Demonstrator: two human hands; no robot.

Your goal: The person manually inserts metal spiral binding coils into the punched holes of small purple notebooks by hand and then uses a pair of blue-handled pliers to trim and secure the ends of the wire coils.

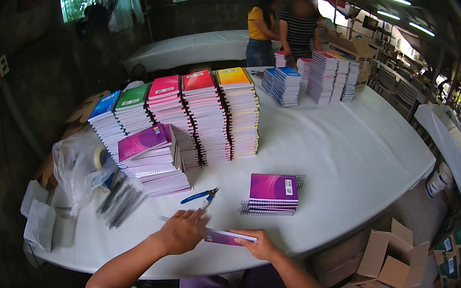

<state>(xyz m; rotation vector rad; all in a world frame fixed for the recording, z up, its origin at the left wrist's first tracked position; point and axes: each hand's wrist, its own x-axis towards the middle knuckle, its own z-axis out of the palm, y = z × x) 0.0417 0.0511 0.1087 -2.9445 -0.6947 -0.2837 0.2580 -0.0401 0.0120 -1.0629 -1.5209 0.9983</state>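
Observation:
Both my hands hold one thin purple notebook [227, 237] edge-on at the near edge of the white table [352, 152]. My left hand [182, 230] grips its left end, with a thin wire or spiral sticking out to the left. My right hand [261, 245] holds its right end from below. Blue-handled pliers [199, 196] lie just beyond my left hand. A small stack of purple spiral notebooks [274, 193] sits to the right of the pliers.
Tall stacks of coloured notebooks [204, 118] stand mid-table, a lower purple pile [152, 159] in front. Black spiral coils [120, 202] and a plastic bag [81, 168] lie at left. More stacks [320, 78] at the back, where two people [282, 25] stand. Open cardboard boxes [386, 263] on the floor at right.

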